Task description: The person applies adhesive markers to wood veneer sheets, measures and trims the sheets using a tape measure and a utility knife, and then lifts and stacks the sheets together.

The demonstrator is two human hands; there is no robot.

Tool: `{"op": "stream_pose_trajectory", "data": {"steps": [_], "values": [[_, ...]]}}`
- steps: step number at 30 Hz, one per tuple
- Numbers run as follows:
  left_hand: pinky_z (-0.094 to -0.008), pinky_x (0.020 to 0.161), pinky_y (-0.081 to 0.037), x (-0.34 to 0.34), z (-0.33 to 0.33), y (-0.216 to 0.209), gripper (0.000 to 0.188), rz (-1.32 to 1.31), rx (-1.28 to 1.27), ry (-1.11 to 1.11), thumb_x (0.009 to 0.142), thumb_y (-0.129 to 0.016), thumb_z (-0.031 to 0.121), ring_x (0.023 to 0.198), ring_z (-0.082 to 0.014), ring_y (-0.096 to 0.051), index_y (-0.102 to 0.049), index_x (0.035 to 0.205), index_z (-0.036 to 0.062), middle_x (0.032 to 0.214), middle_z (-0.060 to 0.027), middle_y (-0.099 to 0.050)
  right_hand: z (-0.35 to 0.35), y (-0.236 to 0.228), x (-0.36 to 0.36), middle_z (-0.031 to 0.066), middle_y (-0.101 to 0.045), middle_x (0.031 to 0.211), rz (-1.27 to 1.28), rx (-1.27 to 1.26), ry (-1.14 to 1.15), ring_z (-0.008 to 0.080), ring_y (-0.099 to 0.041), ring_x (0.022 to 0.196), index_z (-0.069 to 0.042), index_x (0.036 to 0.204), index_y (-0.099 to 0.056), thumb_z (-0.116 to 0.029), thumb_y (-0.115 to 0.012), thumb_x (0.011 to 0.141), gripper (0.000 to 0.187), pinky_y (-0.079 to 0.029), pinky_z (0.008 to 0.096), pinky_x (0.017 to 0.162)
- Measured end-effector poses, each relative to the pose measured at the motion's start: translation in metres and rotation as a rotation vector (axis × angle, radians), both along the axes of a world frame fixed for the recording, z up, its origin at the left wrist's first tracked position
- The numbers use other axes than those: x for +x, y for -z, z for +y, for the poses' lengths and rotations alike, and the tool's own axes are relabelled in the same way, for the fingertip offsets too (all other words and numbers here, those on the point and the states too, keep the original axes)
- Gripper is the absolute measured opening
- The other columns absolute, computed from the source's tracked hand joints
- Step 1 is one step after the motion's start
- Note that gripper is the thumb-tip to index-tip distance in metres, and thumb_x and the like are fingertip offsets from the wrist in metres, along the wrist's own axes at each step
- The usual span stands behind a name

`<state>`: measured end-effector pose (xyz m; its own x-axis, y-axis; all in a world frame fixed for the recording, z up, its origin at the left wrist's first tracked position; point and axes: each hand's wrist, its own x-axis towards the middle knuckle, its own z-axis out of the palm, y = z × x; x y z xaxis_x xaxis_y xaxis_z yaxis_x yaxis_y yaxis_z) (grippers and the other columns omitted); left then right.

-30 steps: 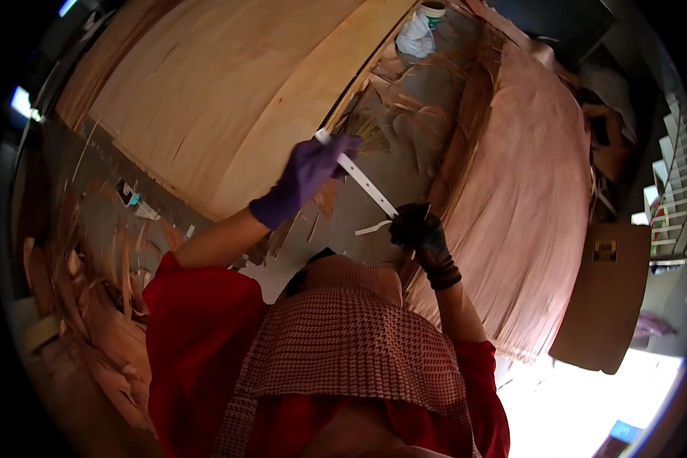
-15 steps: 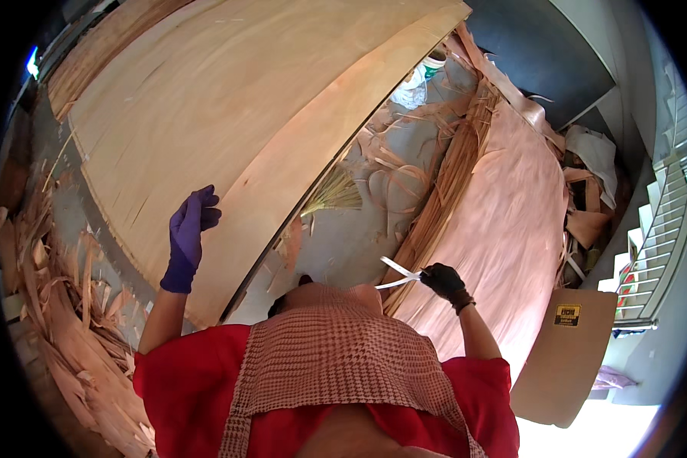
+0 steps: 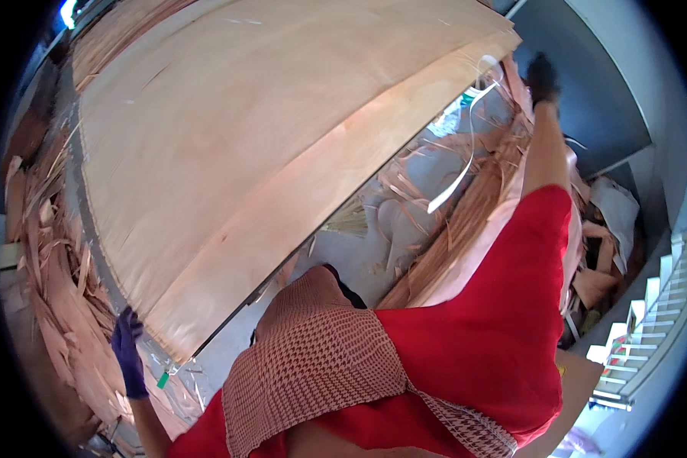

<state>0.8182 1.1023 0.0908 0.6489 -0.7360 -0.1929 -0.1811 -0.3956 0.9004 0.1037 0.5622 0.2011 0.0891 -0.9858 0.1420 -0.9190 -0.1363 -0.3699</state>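
Note:
A broad pale wood veneer sheet [image 3: 229, 145] lies on a table, its near corner pointing towards me. Beside its left edge, close to that corner, is my left hand [image 3: 128, 347] in a purple glove, fingers loosely bent and apart; nothing shows in it. My right hand [image 3: 542, 79], in a dark glove, reaches far out to the right and is smeared by motion. A long white strip [image 3: 472, 145] curls through the air left of it; whether the hand touches it I cannot tell. A small green piece [image 3: 162, 379] sits by the sheet's near corner.
Reddish veneer scraps [image 3: 65, 305] pile up along the left. Below the table's right edge are a straw broom [image 3: 349, 217], loose shavings [image 3: 404, 183] and a long bundle of strips [image 3: 454, 229]. A dark panel [image 3: 595, 91] stands far right, white stair railings [image 3: 649, 336] nearer.
My right hand has swung far forward and right; the white strip it held now hangs in the air beside it. My left hand has moved from over the sheet down to its near-left edge.

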Motion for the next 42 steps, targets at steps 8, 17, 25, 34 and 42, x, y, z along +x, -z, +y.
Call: {"op": "stream_pose_trajectory", "data": {"steps": [8, 17, 25, 34, 42], "values": [[-0.0267, 0.073, -0.042, -0.076, 0.123, 0.036, 0.043, 0.112, 0.105, -0.418, 0.089, -0.041, 0.041, 0.085, -0.0141, -0.054, -0.048, 0.122, 0.0131, 0.110, -0.0062, -0.056, -0.110, 0.049, 0.102, 0.0138, -0.061, 0.095, 0.554, -0.703, -0.177, 0.0298, -0.058, 0.085, -0.006, 0.103, -0.057, -0.021, -0.044, 0.084, 0.027, -0.046, 0.0389, 0.074], [-0.0277, 0.075, -0.043, -0.130, 0.106, 0.057, 0.038, 0.046, 0.018, -0.426, 0.090, -0.045, 0.030, 0.084, -0.0143, -0.054, -0.052, 0.116, 0.0027, 0.104, -0.0059, -0.058, 0.098, 0.163, 0.270, 0.0171, -0.060, 0.084, -0.309, 0.095, -0.736, 0.0343, -0.057, 0.079, -0.004, 0.087, -0.059, -0.027, -0.057, 0.077, 0.025, -0.046, 0.0407, 0.069], [-0.0299, 0.086, -0.044, -0.141, 0.051, 0.075, 0.027, -0.160, -0.065, -0.230, 0.090, -0.042, 0.009, 0.098, -0.0193, -0.053, -0.051, 0.111, -0.0044, 0.108, -0.0127, -0.055, 0.073, 0.179, 0.210, 0.0143, -0.062, 0.083, 0.032, -0.230, -0.618, 0.0293, -0.060, 0.076, -0.006, 0.082, -0.063, -0.026, -0.056, 0.075, 0.022, -0.048, 0.0391, 0.068], [-0.0289, 0.079, -0.047, -0.211, -0.069, 0.047, 0.025, -0.347, 0.007, -0.021, 0.087, -0.044, 0.005, 0.091, -0.0204, -0.055, -0.053, 0.107, -0.0060, 0.103, -0.0148, -0.055, -0.085, 0.171, 0.041, 0.0139, -0.062, 0.091, -0.118, -0.018, 0.260, 0.0275, -0.061, 0.083, -0.009, 0.086, -0.064, -0.030, -0.052, 0.075, 0.026, -0.048, 0.0389, 0.071], [-0.0385, 0.094, -0.034, -0.296, -0.236, 0.053, 0.032, -0.957, 0.073, 0.163, 0.082, -0.051, 0.006, 0.111, -0.0333, -0.045, -0.052, 0.112, -0.0024, 0.119, -0.0205, -0.048, -0.231, 0.197, -0.056, 0.0153, -0.058, 0.091, 0.231, -0.187, 0.208, 0.0310, -0.058, 0.086, -0.012, 0.100, -0.061, -0.021, -0.050, 0.077, 0.027, -0.048, 0.0427, 0.072]]}}
